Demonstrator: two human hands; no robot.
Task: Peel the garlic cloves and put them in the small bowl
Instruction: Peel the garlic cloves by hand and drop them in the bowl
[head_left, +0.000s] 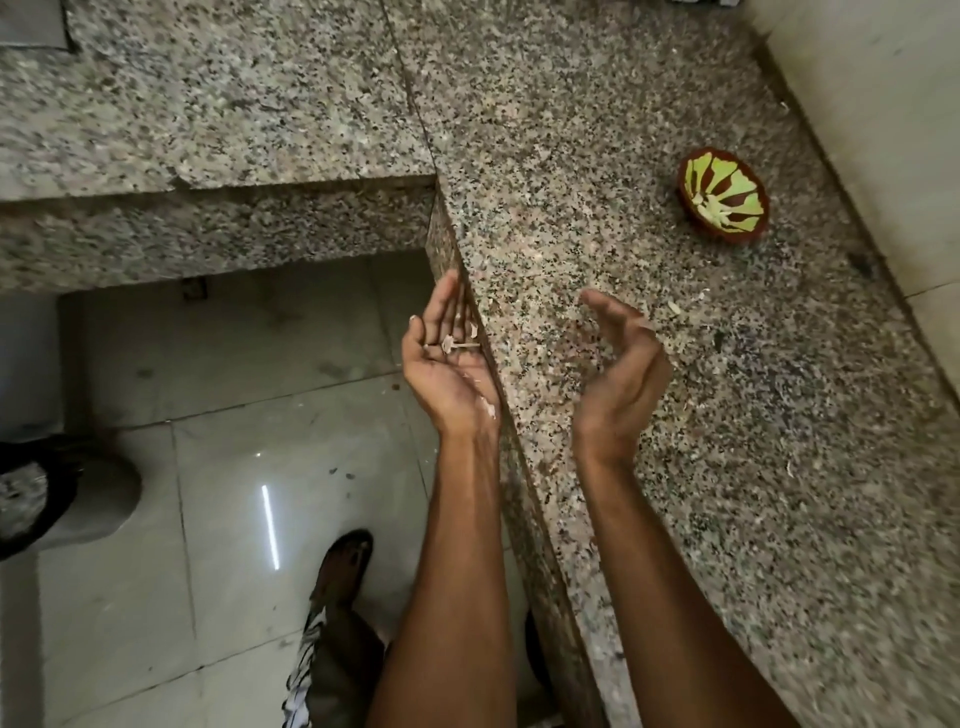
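Nearest, below both forearms, a sandalled foot stands on the glossy tiled floor. The left hand is held palm up just off the edge of the speckled granite worktop, fingers straight and together, gripping nothing. Thin pale scraps of garlic skin lie loose on its palm and fingers, and one flake clings near the wrist. The right hand hovers over the worktop just to the right of the left, palm turned inward toward it, fingers relaxed and slightly cupped, holding nothing. A few pale flakes lie on the stone beyond and to the right of this hand. Farther off, well beyond the right hand and to its right, sits the small bowl, brown outside with a green and brown leaf pattern inside; pale pieces rest at its bottom, too small to tell apart.
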